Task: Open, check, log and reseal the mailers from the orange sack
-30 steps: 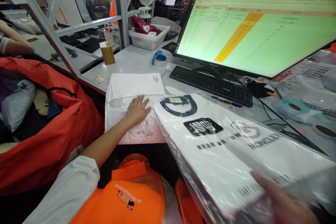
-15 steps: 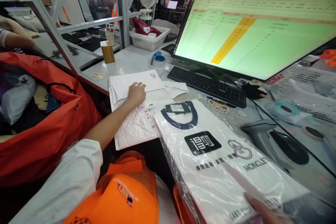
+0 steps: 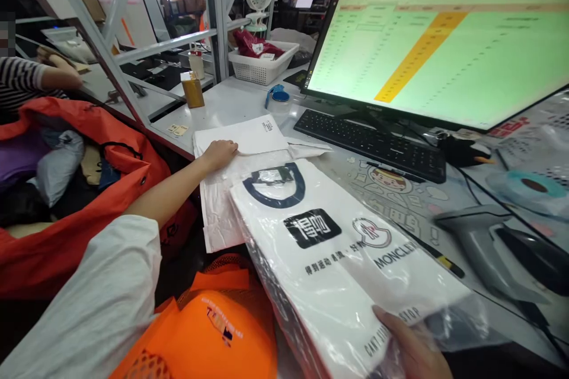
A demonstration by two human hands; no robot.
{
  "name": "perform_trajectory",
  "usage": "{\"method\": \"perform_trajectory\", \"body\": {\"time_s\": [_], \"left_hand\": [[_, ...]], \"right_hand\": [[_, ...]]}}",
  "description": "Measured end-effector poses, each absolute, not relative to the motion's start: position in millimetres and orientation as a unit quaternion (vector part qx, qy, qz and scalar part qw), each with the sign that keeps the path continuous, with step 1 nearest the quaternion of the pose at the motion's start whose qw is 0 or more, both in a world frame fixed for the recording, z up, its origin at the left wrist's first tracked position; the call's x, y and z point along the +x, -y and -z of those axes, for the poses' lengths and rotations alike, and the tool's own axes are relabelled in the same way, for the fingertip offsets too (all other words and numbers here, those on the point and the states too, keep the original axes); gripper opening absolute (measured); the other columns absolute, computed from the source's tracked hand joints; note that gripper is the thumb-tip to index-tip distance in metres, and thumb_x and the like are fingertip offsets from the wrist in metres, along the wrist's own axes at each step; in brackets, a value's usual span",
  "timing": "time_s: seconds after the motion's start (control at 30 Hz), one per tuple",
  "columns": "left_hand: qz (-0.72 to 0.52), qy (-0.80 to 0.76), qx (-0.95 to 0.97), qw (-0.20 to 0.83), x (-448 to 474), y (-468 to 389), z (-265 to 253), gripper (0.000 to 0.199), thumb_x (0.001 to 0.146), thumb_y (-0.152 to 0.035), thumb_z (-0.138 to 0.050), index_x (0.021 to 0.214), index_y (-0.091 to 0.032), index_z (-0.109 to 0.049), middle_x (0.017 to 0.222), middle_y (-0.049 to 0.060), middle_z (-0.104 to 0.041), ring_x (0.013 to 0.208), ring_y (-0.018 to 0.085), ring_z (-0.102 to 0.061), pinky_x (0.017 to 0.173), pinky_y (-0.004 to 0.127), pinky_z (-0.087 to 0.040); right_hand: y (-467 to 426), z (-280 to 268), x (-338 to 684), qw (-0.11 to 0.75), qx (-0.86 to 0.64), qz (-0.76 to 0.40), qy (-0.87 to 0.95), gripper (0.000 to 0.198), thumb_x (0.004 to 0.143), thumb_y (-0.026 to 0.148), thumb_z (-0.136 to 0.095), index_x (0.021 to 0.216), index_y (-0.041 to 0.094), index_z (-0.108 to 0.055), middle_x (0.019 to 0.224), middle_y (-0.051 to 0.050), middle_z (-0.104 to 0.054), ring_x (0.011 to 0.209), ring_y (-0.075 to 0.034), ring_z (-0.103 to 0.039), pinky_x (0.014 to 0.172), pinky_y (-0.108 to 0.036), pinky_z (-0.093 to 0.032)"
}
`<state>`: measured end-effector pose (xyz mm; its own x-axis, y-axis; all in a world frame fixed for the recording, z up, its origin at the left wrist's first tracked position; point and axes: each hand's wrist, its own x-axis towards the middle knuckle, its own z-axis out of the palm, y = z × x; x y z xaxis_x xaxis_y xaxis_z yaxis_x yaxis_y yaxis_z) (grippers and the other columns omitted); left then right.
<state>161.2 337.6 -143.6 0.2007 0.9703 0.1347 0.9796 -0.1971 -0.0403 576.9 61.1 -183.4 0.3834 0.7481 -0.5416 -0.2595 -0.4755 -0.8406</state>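
My left hand [image 3: 220, 155] is closed on the upper layer of a white mailer envelope [image 3: 217, 213] at its torn-looking opening, fingers curled over the edge. The envelope lies by the desk's front edge. In my right hand [image 3: 411, 346], at the lower right, is the near end of a clear plastic bag holding a folded white T-shirt [image 3: 329, 284]. The shirt has a dark collar, a tag and printed lettering. Its collar end overlaps the envelope's right part, and the bag slants down toward me. The right hand's thumb lies on top; its other fingers are hidden under the plastic.
Beyond the envelope stand a keyboard [image 3: 368, 142] and a large monitor [image 3: 427, 47]. A handheld scanner [image 3: 484, 243] lies at right. A roll of brown tape [image 3: 192, 90] and a white basket [image 3: 264, 68] are farther back. At left sits an open red bag [image 3: 146, 189], with another person's arm [image 3: 62, 74] behind.
The bagged T-shirt has slid left and farther over the envelope, carried by my right hand, which shows more now. My left hand has shifted slightly left along the opening. The view has turned a little.
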Motion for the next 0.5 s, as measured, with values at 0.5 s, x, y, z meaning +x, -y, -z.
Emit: {"method": "perform_trajectory", "body": {"time_s": [0.5], "left_hand": [[0.071, 0.666, -0.734, 0.113, 159, -353, 95, 0.040, 0.106, -0.036, -0.035, 0.115, -0.014, -0.068, 0.115, 0.018, -0.073, 0.106, 0.035, -0.069, 0.089, 0.043, -0.049]], "right_hand": [[-46, 192, 577, 0.499, -0.658, -0.518, 0.224, 0.085, 0.062, 0.039, -0.093, 0.139, 0.021, -0.061, 0.097, -0.008, -0.080, 0.075, -0.032, -0.076, 0.064, -0.038, -0.066]]}}
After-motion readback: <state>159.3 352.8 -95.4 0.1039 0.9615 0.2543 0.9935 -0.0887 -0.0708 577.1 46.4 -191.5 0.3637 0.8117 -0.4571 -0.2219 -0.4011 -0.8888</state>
